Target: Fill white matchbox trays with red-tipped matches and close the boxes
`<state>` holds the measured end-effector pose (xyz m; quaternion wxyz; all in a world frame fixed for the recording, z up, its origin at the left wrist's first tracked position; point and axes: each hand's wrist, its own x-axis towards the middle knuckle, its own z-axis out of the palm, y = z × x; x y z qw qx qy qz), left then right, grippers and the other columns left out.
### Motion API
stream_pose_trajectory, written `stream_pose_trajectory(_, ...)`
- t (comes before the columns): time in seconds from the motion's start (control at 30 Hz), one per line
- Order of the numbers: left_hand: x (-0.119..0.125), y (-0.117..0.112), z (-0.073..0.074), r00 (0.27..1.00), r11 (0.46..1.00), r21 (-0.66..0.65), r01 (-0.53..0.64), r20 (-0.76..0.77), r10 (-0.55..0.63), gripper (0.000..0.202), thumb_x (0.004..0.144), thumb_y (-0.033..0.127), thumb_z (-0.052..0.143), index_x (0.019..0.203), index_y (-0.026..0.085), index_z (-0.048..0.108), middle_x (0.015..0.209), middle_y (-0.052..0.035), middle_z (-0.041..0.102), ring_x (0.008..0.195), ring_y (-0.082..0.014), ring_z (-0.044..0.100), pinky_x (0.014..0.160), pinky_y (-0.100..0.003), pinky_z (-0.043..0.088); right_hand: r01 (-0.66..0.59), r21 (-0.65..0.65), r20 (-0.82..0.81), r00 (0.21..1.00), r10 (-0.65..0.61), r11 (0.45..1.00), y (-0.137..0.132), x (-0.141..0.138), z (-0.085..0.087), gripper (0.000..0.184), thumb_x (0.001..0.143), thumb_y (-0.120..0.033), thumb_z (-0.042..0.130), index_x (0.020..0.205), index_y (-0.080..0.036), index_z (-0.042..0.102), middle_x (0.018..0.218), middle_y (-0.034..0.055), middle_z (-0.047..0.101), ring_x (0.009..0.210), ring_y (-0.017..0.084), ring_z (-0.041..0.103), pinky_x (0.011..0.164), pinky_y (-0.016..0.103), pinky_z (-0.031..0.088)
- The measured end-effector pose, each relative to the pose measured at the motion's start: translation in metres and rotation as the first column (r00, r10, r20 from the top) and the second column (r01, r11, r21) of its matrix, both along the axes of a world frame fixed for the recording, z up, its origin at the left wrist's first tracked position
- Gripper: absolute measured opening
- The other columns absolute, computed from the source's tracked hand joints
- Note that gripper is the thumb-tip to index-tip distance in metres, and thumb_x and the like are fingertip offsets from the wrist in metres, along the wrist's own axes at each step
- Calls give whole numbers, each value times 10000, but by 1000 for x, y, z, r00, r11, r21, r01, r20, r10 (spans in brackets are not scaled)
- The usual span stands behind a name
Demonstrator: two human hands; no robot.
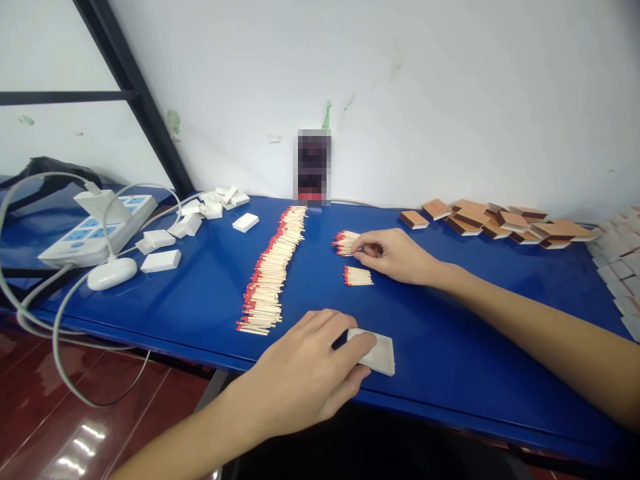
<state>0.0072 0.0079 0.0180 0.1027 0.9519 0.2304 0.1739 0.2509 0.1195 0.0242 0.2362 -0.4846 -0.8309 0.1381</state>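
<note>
My left hand (315, 373) is closed around the left end of a white matchbox tray (383, 355), an open shallow box lying at the front of the blue table. My right hand (397, 253) reaches in from the right, thumb and forefinger pinched at the pale ends of a small cluster of red-tipped matches (345, 241). Just in front of that hand lies a second small row of matches (358, 276), side by side, heads to the left. A long slanting row of matches (267, 277) stretches across the table to the left of both hands.
White box trays (161, 261) lie scattered at the left beside a power strip (90, 233) with looping cables. Brown matchbox sleeves (470, 217) are heaped at the back right. White boxes (620, 257) are stacked at the far right. A blurred-out object (313, 167) stands against the wall.
</note>
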Motion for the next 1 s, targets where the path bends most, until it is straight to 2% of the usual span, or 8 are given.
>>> stream_pose_trajectory(0.3, 0, -1, 0, 1000, 1000, -5, 3, -6, -3, 233, 1027, 203, 466, 1251, 159, 513, 1135, -106, 552, 1093, -274, 530, 930, -446, 482, -30, 16, -7, 1000, 30, 999, 2, -1, -6, 221, 851, -314, 553, 866, -174, 724, 551, -38, 476, 522, 116, 418, 571, 265, 318)
stream_pose_trajectory(0.7, 0, 0, 0, 1000, 1000, 8, -3, 0, 3, 225, 1024, 200, 464, 1241, 161, 511, 1151, -102, 547, 1105, -276, 524, 959, -459, 471, 27, -10, -1, 1000, -27, 1000, 5, -5, -7, 210, 863, -329, 566, 882, -182, 714, 581, -27, 523, 538, 113, 420, 574, 262, 305)
stream_pose_trajectory(0.8, 0, 0, 0, 1000, 1000, 4, 3, -1, -3, 223, 1023, 198, 464, 1239, 165, 510, 1155, -102, 548, 1100, -276, 525, 949, -456, 474, 3, -49, -7, 1000, -3, 999, 2, -5, -1, 197, 856, -331, 569, 834, -176, 689, 586, -29, 527, 536, 108, 425, 577, 261, 317)
stream_pose_trajectory(1.0, 0, 0, 0, 1000, 1000, 0, 2, -5, -2, 219, 1024, 201, 467, 1235, 168, 513, 1143, -99, 550, 1104, -274, 528, 948, -450, 475, -89, -235, -3, 996, 90, 968, -4, 1, 15, 180, 825, -328, 593, 748, -178, 657, 595, -31, 518, 554, 106, 423, 558, 254, 322)
